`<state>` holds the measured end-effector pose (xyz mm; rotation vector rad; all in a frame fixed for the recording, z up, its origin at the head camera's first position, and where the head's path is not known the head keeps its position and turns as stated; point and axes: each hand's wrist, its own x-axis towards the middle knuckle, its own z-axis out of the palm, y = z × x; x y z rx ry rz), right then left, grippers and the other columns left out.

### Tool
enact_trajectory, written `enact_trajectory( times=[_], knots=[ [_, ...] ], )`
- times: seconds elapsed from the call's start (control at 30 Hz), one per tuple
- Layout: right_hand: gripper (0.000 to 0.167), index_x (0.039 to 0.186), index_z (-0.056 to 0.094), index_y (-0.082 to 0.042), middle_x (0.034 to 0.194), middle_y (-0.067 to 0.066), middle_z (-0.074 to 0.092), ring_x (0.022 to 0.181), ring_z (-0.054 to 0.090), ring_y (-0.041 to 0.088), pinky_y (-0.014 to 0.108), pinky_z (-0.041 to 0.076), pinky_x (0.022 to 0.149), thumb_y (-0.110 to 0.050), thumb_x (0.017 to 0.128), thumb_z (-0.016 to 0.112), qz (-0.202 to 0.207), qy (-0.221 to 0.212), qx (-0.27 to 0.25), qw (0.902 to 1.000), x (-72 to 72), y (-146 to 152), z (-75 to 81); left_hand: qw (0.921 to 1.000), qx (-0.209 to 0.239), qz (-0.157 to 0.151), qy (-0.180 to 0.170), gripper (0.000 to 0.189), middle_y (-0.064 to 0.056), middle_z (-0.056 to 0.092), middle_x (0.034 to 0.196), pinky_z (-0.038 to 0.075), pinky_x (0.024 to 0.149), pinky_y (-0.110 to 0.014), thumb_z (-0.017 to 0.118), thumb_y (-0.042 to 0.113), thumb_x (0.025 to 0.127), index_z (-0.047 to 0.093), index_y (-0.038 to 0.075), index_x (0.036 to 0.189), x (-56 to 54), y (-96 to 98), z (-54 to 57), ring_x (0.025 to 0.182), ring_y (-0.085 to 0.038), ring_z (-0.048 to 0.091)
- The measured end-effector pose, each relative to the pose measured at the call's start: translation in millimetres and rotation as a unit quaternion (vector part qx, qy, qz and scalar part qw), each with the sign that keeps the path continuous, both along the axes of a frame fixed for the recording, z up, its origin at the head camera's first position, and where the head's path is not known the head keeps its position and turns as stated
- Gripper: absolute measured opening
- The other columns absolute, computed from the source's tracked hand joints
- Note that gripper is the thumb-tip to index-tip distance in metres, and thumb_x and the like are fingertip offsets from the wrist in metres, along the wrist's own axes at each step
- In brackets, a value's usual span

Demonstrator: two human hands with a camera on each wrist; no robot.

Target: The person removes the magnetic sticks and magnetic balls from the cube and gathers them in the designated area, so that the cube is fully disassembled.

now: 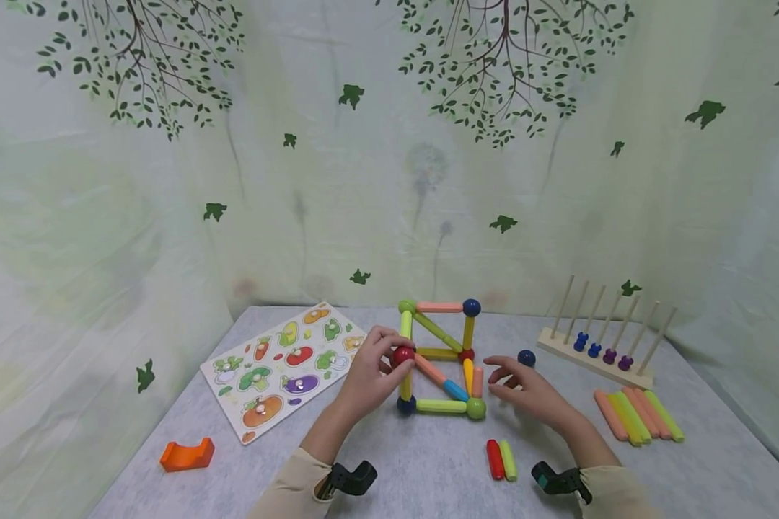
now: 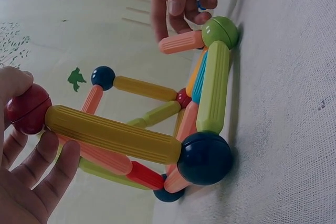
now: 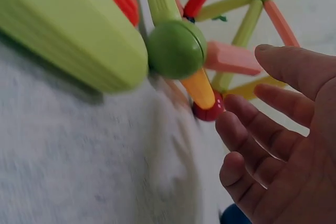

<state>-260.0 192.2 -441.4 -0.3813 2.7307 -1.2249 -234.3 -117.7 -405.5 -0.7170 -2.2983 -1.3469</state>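
My left hand [image 1: 370, 375] pinches a red ball [image 1: 402, 355] between thumb and fingers. This ball tops an upright yellow stick [image 2: 113, 134], whose lower end meets a dark blue ball [image 2: 205, 158] on the table. They belong to a frame of coloured rods and balls, with a green ball [image 1: 476, 409] at its near right corner. From that green ball a short pink stick [image 3: 231, 57] stands up with a free top end. My right hand [image 1: 529, 389] is just right of the pink stick, fingers loosely bent, holding nothing; in the right wrist view a small gap separates them.
On the left lie a vegetable picture board [image 1: 279, 337] and an orange curved block [image 1: 187, 457]. A loose blue ball [image 1: 526, 358] is behind my right hand. Rightward are a wooden peg rack [image 1: 561, 346] and several sticks [image 1: 636, 418]. A red stick [image 1: 495, 460] and green stick [image 1: 508, 461] lie in front.
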Motion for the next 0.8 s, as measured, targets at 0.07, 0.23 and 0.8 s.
enact_trajectory(
  times=[0.07, 0.23, 0.8],
  knots=[
    [0.052, 0.141, 0.053, -0.015, 0.112, 0.004, 0.067, 0.093, 0.059, 0.018, 0.030, 0.051, 0.078, -0.027, 0.093, 0.070, 0.002, -0.008, -0.003, 1.0000, 1.1, -6, -1.2, 1.0000, -0.001, -0.001, 0.001, 0.020, -0.001, 0.054, 0.114, 0.056, 0.069, -0.022, 0.071, 0.013, 0.092, 0.069, 0.013, 0.112, -0.8, 0.3, -0.5, 0.093, -0.014, 0.058],
    [0.053, 0.136, 0.054, -0.018, 0.115, 0.004, 0.066, 0.092, 0.060, 0.017, 0.032, 0.053, 0.078, -0.030, 0.089, 0.076, -0.002, 0.001, -0.010, 0.9999, 4.1, -15, -2.7, 1.0000, -0.002, 0.000, -0.004, 0.020, 0.000, 0.054, 0.114, 0.057, 0.070, -0.023, 0.071, 0.013, 0.092, 0.069, 0.014, 0.112, -1.6, 0.4, -0.6, 0.094, -0.013, 0.058],
    [0.034, 0.120, 0.050, -0.007, 0.098, 0.009, 0.059, 0.074, 0.059, 0.021, 0.028, 0.055, 0.064, -0.018, 0.094, 0.069, 0.005, -0.028, -0.079, 0.9964, 7.6, -17, -8.0, 0.9999, -0.003, 0.002, -0.015, 0.019, 0.001, 0.054, 0.115, 0.057, 0.072, -0.023, 0.071, 0.016, 0.093, 0.069, 0.017, 0.112, -1.3, -0.2, -0.6, 0.096, -0.013, 0.058]
  ],
)
